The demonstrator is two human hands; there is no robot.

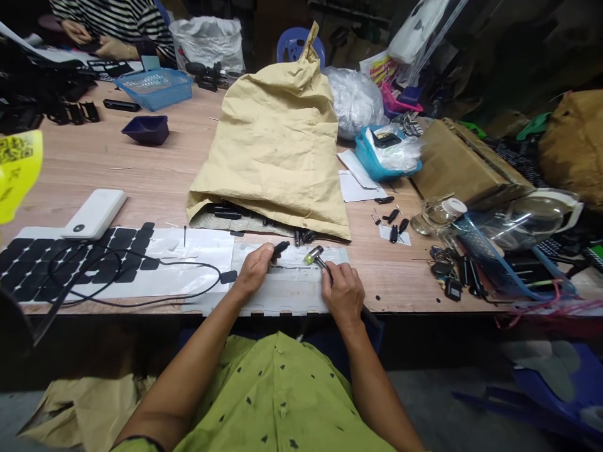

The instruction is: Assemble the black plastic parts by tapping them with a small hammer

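Note:
My left hand [255, 270] pinches a small black plastic part [281, 247] over the work surface. In my right hand [343, 290] is a small hammer [314, 254] with a yellow-green face, its head just right of the part and apart from it. Beneath both hands lies a whitish flat mat [282, 292] at the table's front edge. Just beyond, several black parts [298, 237] lie by the mouth of a large tan sack [277, 138], and more black pieces show inside it. Fingers hide the lower end of the held part and much of the hammer handle.
Left are a white power bank [94, 213], a looped black cable [179, 301] and a sheet with black squares [28, 263]. Small black parts [393, 233] lie right, near a blue basket [499, 270] and a cardboard box [461, 160]. Another person's hands [110, 49] are at far left.

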